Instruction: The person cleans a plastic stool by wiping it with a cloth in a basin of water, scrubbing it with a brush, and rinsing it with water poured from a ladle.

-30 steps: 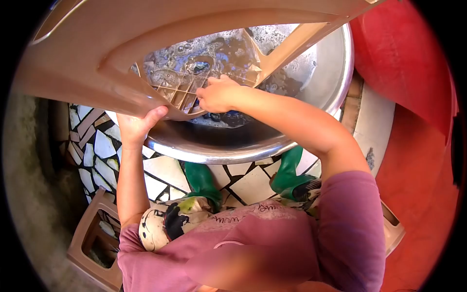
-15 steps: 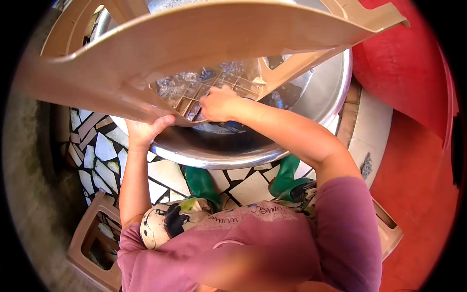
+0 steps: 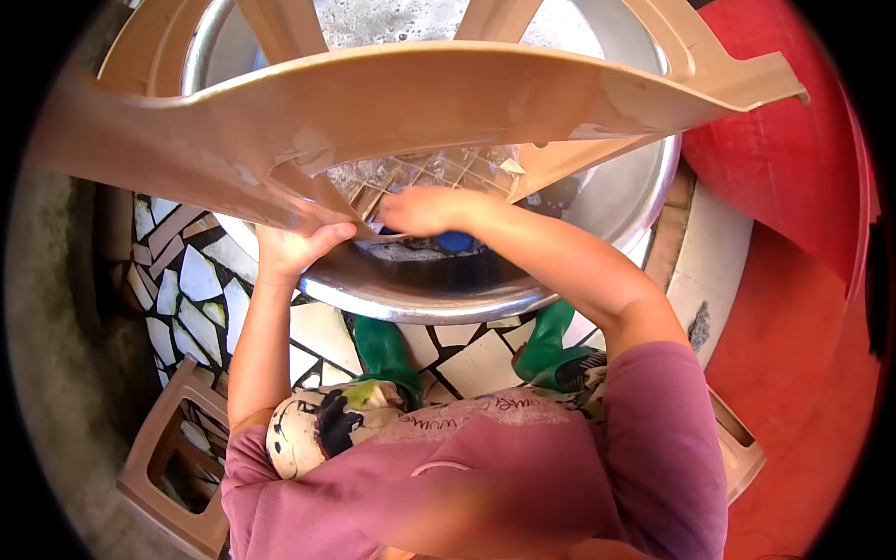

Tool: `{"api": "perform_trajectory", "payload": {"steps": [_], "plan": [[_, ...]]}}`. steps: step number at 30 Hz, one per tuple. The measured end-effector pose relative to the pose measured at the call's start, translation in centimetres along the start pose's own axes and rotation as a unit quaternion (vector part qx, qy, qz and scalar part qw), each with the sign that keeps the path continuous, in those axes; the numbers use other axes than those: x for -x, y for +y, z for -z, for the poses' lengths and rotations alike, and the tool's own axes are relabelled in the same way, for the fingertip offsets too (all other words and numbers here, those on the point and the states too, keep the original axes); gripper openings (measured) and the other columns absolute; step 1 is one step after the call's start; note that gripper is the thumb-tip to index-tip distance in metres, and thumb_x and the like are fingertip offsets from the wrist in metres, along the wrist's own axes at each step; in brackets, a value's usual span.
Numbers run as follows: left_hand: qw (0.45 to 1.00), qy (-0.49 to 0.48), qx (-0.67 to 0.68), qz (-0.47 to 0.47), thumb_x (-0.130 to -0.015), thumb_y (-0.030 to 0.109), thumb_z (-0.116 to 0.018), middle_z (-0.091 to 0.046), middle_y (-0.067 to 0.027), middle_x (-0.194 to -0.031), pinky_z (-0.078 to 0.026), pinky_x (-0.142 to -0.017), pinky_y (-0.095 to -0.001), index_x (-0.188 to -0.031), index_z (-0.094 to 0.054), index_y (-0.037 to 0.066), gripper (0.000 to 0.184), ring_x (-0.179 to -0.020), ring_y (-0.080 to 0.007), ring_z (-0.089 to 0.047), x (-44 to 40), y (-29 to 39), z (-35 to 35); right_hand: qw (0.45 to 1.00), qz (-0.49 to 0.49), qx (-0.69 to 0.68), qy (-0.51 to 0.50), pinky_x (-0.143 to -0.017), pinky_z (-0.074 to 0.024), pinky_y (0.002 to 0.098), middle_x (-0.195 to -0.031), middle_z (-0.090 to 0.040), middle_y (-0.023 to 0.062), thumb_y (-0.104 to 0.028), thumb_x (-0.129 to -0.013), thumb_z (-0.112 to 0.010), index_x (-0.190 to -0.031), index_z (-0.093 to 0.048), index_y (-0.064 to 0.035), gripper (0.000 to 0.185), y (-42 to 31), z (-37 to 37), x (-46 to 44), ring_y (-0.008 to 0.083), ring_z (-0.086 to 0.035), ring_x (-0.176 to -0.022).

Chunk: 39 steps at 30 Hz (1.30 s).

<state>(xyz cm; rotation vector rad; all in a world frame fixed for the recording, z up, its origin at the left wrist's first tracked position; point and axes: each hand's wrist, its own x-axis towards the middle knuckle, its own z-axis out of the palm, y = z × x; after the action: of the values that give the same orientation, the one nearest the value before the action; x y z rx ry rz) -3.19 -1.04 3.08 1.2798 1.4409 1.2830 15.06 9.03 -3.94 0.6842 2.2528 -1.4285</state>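
A tan plastic chair [image 3: 448, 98] lies tilted over a wide metal basin [image 3: 411, 303], with the ribbed grid of its underside visible through the gap. My left hand [image 3: 297, 250] is closed round the near left edge of the chair, thumb on the outside. Inside the gap, my right hand [image 3: 425, 211] is at the ribs with its fingers curled; slight blur and the angle hide what they hold. A blue thing [image 3: 455, 242] shows just below the right wrist, its kind unclear. Foamy water [image 3: 401, 28] fills part of the basin.
A large red plastic container [image 3: 775, 140] stands at the right, over a red floor [image 3: 793, 373]. Brown plastic frame parts [image 3: 154, 467] flank my body. My green boots [image 3: 385, 350] rest on broken-tile paving [image 3: 481, 364] by the basin.
The chair has shifted slightly down and to the right in view, showing more foamy water behind it. My right hand has moved slightly down at the ribs; my left keeps its hold.
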Motion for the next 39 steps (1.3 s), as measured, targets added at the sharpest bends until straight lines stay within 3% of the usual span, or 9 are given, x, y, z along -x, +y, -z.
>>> {"api": "perform_trajectory", "payload": {"steps": [5,10,14,18,20,24,25,32,39], "plan": [[0.999,0.038,-0.030,-0.020,-0.051,0.051,-0.087,-0.043,0.0023,-0.066,-0.033,-0.056,-0.0246,-0.068,-0.042,0.009,0.063,-0.063,-0.0105,-0.041,-0.1,-1.7,0.5,0.973,-0.149,0.175,-0.034,-0.086,-0.0466,0.0444,-0.103,-0.066,0.0158,-0.028,-0.086,-0.043,-0.105,-0.063,-0.0082,0.034,0.5,2.9,2.0,0.0326,-0.061,-0.100],[0.998,0.051,0.026,-0.002,-0.052,0.049,-0.088,-0.042,0.0027,-0.068,-0.034,-0.059,-0.0255,-0.077,-0.044,0.008,0.066,-0.063,-0.0109,-0.041,0.0,-0.9,-0.7,0.980,-0.085,0.179,-0.011,-0.088,-0.0455,0.0451,-0.104,-0.065,0.0184,-0.029,-0.087,-0.042,-0.108,-0.062,-0.0077,0.036,-0.6,1.5,1.9,0.0350,-0.060,-0.102],[0.997,0.003,0.059,-0.052,-0.058,0.019,-0.089,-0.060,-0.0096,-0.106,-0.049,-0.079,-0.0338,-0.113,-0.052,0.000,0.070,-0.093,-0.0179,-0.057,0.6,-2.2,0.2,0.995,-0.053,0.086,0.009,-0.090,-0.0457,0.0450,-0.110,-0.063,0.0190,-0.025,-0.086,-0.041,-0.105,-0.065,-0.0010,0.039,-0.2,-0.6,-0.2,0.0336,-0.060,-0.105],[0.991,0.021,0.107,-0.076,-0.059,0.014,-0.087,-0.057,-0.0106,-0.112,-0.049,-0.083,-0.0337,-0.116,-0.050,-0.002,0.069,-0.099,-0.0189,-0.056,0.6,-4.3,0.4,0.983,-0.091,0.154,0.037,-0.093,-0.0447,0.0420,-0.117,-0.062,0.0158,-0.029,-0.085,-0.046,-0.108,-0.066,-0.0044,0.039,3.6,-1.3,-0.4,0.0283,-0.058,-0.111],[0.991,-0.022,0.103,0.076,-0.057,0.031,-0.089,-0.044,0.0004,-0.091,-0.037,-0.075,-0.0319,-0.090,-0.046,0.010,0.059,-0.085,-0.0151,-0.041,0.5,-1.6,0.4,0.979,-0.116,0.164,0.023,-0.090,-0.0461,0.0435,-0.112,-0.063,0.0159,-0.028,-0.085,-0.047,-0.107,-0.066,-0.0077,0.036,0.9,1.2,1.7,0.0302,-0.059,-0.107],[0.990,0.011,0.128,-0.056,-0.058,0.019,-0.089,-0.054,-0.0081,-0.106,-0.047,-0.084,-0.0343,-0.111,-0.046,0.002,0.070,-0.099,-0.0190,-0.054,0.2,-2.6,-0.7,0.990,-0.024,0.120,0.077,-0.088,-0.0467,0.0450,-0.105,-0.064,0.0214,-0.024,-0.084,-0.047,-0.100,-0.065,-0.0032,0.032,0.3,-0.1,1.1,0.0358,-0.060,-0.100],[0.995,-0.007,-0.020,-0.096,-0.054,0.022,-0.091,-0.051,-0.0059,-0.105,-0.046,-0.084,-0.0335,-0.108,-0.043,0.004,0.075,-0.094,-0.0184,-0.053,0.2,-2.2,0.5,0.989,-0.029,0.107,0.101,-0.089,-0.0463,0.0445,-0.105,-0.063,0.0228,-0.023,-0.083,-0.048,-0.099,-0.066,-0.0022,0.031,0.2,-0.5,1.0,0.0366,-0.060,-0.100],[0.997,-0.059,0.050,0.002,-0.056,0.020,-0.090,-0.058,-0.0092,-0.111,-0.044,-0.090,-0.0367,-0.118,-0.051,0.000,0.076,-0.102,-0.0222,-0.054,0.7,-5.0,1.8,0.995,-0.060,-0.036,0.068,-0.083,-0.0469,0.0414,-0.098,-0.067,0.0136,-0.022,-0.081,-0.052,-0.093,-0.067,-0.0109,0.023,2.5,-0.6,1.8,0.0321,-0.062,-0.096],[0.997,0.014,-0.004,-0.071,-0.048,0.044,-0.090,-0.039,0.0009,-0.070,-0.032,-0.057,-0.0233,-0.105,-0.043,0.006,0.083,-0.062,-0.0097,-0.036,-0.6,-2.5,-0.4,0.994,0.056,-0.088,0.045,-0.074,-0.0456,0.0404,-0.087,-0.065,0.0181,-0.024,-0.084,-0.051,-0.093,-0.062,-0.0033,0.026,-0.4,-0.5,1.5,0.0294,-0.061,-0.083]]}}
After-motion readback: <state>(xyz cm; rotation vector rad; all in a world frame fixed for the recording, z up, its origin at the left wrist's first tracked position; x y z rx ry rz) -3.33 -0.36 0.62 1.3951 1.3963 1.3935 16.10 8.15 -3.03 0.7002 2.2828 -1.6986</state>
